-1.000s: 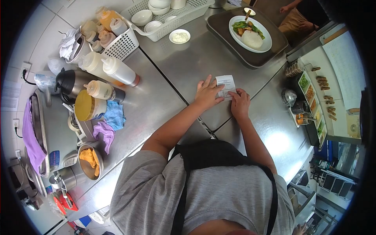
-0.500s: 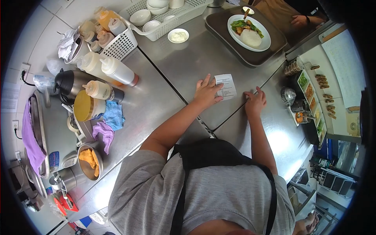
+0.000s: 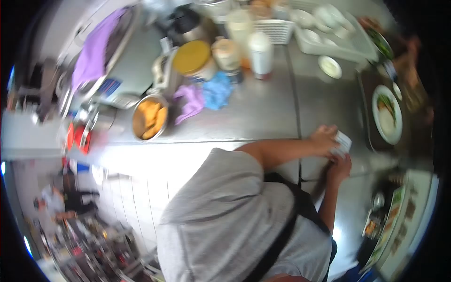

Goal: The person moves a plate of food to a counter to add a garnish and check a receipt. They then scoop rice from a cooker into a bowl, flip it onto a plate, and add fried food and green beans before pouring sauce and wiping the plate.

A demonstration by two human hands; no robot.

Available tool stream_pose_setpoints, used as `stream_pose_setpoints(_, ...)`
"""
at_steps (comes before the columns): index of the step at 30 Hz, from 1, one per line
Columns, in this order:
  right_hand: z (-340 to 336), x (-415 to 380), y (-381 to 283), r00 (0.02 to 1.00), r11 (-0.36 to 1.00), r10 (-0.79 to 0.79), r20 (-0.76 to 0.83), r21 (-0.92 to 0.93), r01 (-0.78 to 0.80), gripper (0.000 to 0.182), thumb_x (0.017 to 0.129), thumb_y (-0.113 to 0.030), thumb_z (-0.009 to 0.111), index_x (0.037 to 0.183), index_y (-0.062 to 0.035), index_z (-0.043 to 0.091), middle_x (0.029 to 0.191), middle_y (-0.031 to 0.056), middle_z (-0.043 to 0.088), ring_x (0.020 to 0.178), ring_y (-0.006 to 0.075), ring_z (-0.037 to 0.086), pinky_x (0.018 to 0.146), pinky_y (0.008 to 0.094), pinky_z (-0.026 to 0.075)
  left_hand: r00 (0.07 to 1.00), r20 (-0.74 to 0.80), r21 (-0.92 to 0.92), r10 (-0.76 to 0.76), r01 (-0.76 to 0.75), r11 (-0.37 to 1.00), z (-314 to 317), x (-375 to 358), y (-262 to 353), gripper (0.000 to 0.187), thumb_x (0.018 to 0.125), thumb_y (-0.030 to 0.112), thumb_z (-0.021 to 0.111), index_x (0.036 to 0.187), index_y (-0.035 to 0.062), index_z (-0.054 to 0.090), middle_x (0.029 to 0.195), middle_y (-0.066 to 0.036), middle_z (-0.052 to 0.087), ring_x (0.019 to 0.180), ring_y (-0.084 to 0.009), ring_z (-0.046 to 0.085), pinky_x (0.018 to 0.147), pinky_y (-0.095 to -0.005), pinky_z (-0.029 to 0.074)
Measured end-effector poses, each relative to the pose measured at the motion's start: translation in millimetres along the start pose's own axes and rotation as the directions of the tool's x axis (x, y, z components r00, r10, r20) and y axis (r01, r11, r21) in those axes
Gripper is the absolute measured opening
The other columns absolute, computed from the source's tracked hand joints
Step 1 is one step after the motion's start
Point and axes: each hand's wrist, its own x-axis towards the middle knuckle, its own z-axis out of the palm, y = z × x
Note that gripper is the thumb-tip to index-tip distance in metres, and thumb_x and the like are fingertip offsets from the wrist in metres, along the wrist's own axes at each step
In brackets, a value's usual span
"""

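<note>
A small white printed receipt (image 3: 344,142) is over the steel counter, between my two hands. My left hand (image 3: 323,140) has its fingers closed at the left edge of the paper. Just below, my right hand (image 3: 340,168) has its fingertips right at the lower edge of the receipt; motion blur smears these fingers, and I cannot tell whether they grip it. To the right, a dark brown tray (image 3: 369,120) carries a white oval plate (image 3: 398,126) with rice and green vegetables. A small white bowl of creamy white food (image 3: 330,67) stands beyond my hands.
Squeeze bottles (image 3: 260,54), a yellow-lidded tub (image 3: 191,57), blue cloth (image 3: 217,90) and purple cloth (image 3: 189,103) line the counter's back left. A metal bowl of orange-brown pieces (image 3: 150,117) stands near the front edge. White bowls fill a basket (image 3: 336,49). Another person (image 3: 70,199) is far left.
The view has swung left, bringing in the kitchen floor and a distant person. My right hand has come over to the receipt, beside my left hand, whose fingers have closed at the paper.
</note>
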Motion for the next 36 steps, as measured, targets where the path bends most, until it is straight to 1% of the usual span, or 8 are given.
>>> stream_pose_setpoints(11,-30,0,55,0.970,0.921,0.241,-0.034,-0.307,-0.240,0.012,0.072,-0.020,0.057,0.081,-0.0121,0.061,0.110,0.0133,0.051,0.099,0.0312,0.050,0.081,0.0399,0.042,0.990,0.132,-0.036,-0.047,0.052,0.998,-1,0,2,0.058,0.062,0.041,0.065,0.114,0.0217,0.050,0.123,-0.010,0.043,0.124,-0.0295,0.022,0.091,-0.0489,0.024)
stream_pose_setpoints(19,-8,-23,35,0.949,0.962,0.266,-0.169,-0.012,-0.272,0.013,0.070,-0.024,0.059,0.080,-0.0157,0.057,0.106,0.0083,0.051,0.103,0.0289,0.042,0.086,0.0434,0.031,0.994,0.112,-0.026,-0.020,0.023,0.999,-20,0,9,0.059,0.068,0.040,0.062,0.119,0.0166,0.044,0.124,-0.010,0.041,0.123,-0.0310,0.025,0.094,-0.0441,0.021)
stream_pose_setpoints(24,2,-3,14,0.949,0.940,0.311,0.059,0.129,-0.316,0.026,0.068,-0.029,0.059,0.085,-0.0090,0.055,0.102,0.0134,0.050,0.101,0.0332,0.042,0.086,0.0452,0.030,0.987,0.158,-0.075,-0.036,0.048,0.996,-28,-1,14,0.054,0.070,0.032,0.061,0.119,0.0151,0.045,0.123,-0.010,0.042,0.121,-0.0301,0.027,0.093,-0.0434,0.021)
stream_pose_setpoints(27,7,0,10,0.949,0.927,0.279,0.146,0.218,-0.306,0.033,0.067,-0.028,0.057,0.089,-0.0040,0.053,0.097,0.0172,0.050,0.096,0.0364,0.044,0.084,0.0471,0.032,0.959,0.231,-0.459,-0.162,0.254,0.851,-20,1,18,0.038,0.073,0.015,0.055,0.110,0.0120,0.052,0.101,-0.015,0.056,0.093,-0.0288,0.054,0.077,-0.0362,0.041)
stream_pose_setpoints(29,17,-6,11,0.986,0.972,0.034,-0.162,0.235,0.005,0.036,0.064,-0.026,0.058,0.092,-0.0040,0.052,0.088,0.0153,0.052,0.087,0.0333,0.048,0.077,0.0424,0.036,0.989,0.082,-0.590,-0.121,0.146,0.794,-6,0,12,0.034,0.075,0.004,0.046,0.107,0.0144,0.055,0.096,-0.018,0.057,0.087,-0.0321,0.056,0.075,-0.0365,0.044)
stream_pose_setpoints(34,-13,-12,6,0.987,0.930,-0.034,-0.157,0.357,0.089,0.024,0.064,-0.015,0.060,0.084,-0.0071,0.050,0.086,0.0123,0.051,0.085,0.0304,0.047,0.076,0.0414,0.035,0.964,-0.265,-0.220,0.022,-0.082,0.972,-154,84,-31,0.033,0.078,0.005,0.040,0.107,0.0153,0.053,0.084,-0.014,0.054,0.079,-0.0302,0.054,0.070,-0.0396,0.043)
stream_pose_setpoints(35,-13,-13,6,0.989,0.925,-0.022,-0.144,0.373,0.074,0.025,0.063,-0.014,0.060,0.085,-0.0076,0.050,0.087,0.0120,0.051,0.086,0.0305,0.047,0.077,0.0416,0.035,0.840,-0.494,-0.027,0.223,-0.272,0.962,-208,110,-46,0.034,0.079,0.006,0.039,0.109,0.0160,0.051,0.085,-0.013,0.052,0.080,-0.0279,0.053,0.072,-0.0383,0.042)
stream_pose_setpoints(36,-13,-14,5,0.992,0.920,-0.011,-0.127,0.388,0.060,0.027,0.063,-0.013,0.061,0.086,-0.0081,0.049,0.088,0.0118,0.050,0.087,0.0306,0.046,0.078,0.0417,0.034,0.861,-0.499,-0.089,0.101,-0.167,0.982,-267,130,-52,0.034,0.079,0.006,0.039,0.110,0.0157,0.049,0.087,-0.013,0.052,0.079,-0.0285,0.052,0.071,-0.0376,0.042)
